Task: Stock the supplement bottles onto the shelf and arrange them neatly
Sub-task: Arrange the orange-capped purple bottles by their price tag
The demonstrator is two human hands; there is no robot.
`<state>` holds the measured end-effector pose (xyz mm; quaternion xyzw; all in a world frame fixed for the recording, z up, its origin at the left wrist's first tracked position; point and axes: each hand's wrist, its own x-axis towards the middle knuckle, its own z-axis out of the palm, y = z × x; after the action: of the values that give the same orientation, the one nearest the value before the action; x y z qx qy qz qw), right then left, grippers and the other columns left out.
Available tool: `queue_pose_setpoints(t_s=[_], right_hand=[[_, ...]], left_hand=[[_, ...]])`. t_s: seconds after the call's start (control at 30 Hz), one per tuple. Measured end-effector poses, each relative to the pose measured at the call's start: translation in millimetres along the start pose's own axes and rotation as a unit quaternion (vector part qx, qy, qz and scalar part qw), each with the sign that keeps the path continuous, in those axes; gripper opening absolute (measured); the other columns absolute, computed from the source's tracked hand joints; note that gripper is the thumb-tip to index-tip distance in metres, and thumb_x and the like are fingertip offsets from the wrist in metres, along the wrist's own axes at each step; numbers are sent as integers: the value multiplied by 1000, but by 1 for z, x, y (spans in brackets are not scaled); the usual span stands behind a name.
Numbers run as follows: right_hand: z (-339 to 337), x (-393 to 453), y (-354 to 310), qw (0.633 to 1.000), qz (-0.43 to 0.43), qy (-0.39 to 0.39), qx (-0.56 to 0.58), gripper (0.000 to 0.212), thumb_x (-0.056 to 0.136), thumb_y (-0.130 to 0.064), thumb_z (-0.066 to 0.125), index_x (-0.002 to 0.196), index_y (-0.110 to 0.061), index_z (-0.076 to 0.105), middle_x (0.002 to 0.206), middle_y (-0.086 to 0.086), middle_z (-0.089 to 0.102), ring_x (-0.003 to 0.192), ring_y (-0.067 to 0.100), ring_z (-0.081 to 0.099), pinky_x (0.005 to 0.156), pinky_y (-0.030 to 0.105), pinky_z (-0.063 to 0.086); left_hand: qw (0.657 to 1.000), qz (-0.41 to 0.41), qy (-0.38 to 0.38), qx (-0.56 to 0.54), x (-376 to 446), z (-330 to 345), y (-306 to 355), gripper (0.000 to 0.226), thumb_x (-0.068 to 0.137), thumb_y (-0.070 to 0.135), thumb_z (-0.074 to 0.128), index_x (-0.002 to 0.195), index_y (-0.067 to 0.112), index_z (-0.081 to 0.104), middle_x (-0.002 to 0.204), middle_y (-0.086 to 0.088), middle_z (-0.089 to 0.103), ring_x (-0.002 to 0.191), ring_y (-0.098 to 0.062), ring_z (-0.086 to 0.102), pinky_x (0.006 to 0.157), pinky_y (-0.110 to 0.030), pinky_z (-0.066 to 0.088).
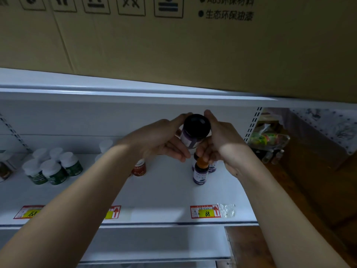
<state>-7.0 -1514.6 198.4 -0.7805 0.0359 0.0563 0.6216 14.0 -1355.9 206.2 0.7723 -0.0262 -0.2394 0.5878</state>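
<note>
Stocking is looking partly done, going by what is already sitting on the white shelf [166, 192]. A person is holding a dark-capped bottle [194, 131] with a purple label up in the air, above the back of the shelf board and just under the shelf overhead. The left hand [164, 142] is curling its fingers round one side of it, and the right hand [220, 138] is cupping the other side, so both are gripping the same bottle, tipped with its cap toward the onlooker.

Directly below that bottle, a few small purple-labelled bottles [201, 172] are standing upright in a loose huddle, the front one with an orange cap; how many are sitting behind it I cannot tell, since the hands are covering them. To the left of the held bottle, a red-labelled bottle [139, 168] is peeking out from behind the left forearm. Farther left again, a cluster of green bottles with white caps [53, 167] is standing fairly tidily, close together.

Every bottle I can see is capped, so nothing of their contents is showing.

My guess is that the held bottle is heading down to join the purple group, above the yellow price tag [205, 211] marked 68. Plenty of bare shelf is waiting in front of the groups, so lining up is probably left to do.
</note>
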Motion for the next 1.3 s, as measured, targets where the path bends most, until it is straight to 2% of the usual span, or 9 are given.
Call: queue_pose_setpoints(t_s=[0.17,0.33,0.43,0.53,0.63,0.77,0.97,1.07,1.3], right_hand=[[5,-7,4,1000,11,-6,10,60,102,-54,35,87,-5,66,54,15,64,41,22,53,47,27,42],[3,-18,13,997,-49,-63,-17,36,102,-49,43,121,-28,66,80,13,74,55,26,67,62,35,59],[0,-24,28,985,-104,-118,-73,56,99,-40,53,148,-50,28,111,-3,71,77,23,75,70,31,61],[7,-22,51,979,-125,-127,-95,89,90,-39,65,149,-58,2,131,-2,64,101,14,71,88,35,59],[11,-19,70,980,-140,-102,-95,93,80,-40,77,153,-47,20,137,-3,60,111,9,66,99,36,53],[7,-19,91,981,-138,-86,-102,55,87,-7,72,134,-28,53,119,-7,67,106,2,65,92,27,51],[-11,-24,114,983,-121,-97,-96,45,88,-5,70,119,-35,57,111,-19,66,101,-2,64,84,15,52],[-27,-22,127,988,-90,-90,-91,55,88,-7,70,132,-37,52,118,-17,63,100,8,66,79,19,55],[-69,10,164,997,-36,-57,-40,48,92,-21,70,134,-35,52,120,-16,62,99,9,68,77,23,57]], left_hand=[[1000,-8,-20,1,-7,-2,-3,76,95,65,42,123,-5,57,78,-22,74,63,-24,73,54,-21,56],[999,23,-26,13,-14,-12,-16,54,95,54,53,130,14,58,97,-17,76,83,-24,76,65,-26,59],[996,82,-34,18,-14,-22,-32,65,91,31,69,148,31,37,119,-11,71,96,-25,74,71,-35,61],[988,142,-31,51,-16,-22,-48,87,83,13,77,152,34,29,125,-6,68,103,-20,72,80,-36,61],[975,195,-16,107,-17,-17,-60,85,77,3,82,146,32,41,124,-2,68,105,-15,70,86,-28,59],[968,222,-8,118,-11,-5,-73,60,77,6,84,125,30,58,119,2,70,109,-10,67,94,-26,54],[959,229,7,166,10,26,-87,52,63,48,84,108,51,59,111,19,69,108,-6,65,99,-37,53],[961,224,11,161,22,45,-85,50,70,41,85,112,48,59,114,19,66,105,-8,65,95,-37,55],[947,230,47,218,61,79,-67,47,74,23,85,112,35,61,105,24,62,94,8,60,77,1,40]])
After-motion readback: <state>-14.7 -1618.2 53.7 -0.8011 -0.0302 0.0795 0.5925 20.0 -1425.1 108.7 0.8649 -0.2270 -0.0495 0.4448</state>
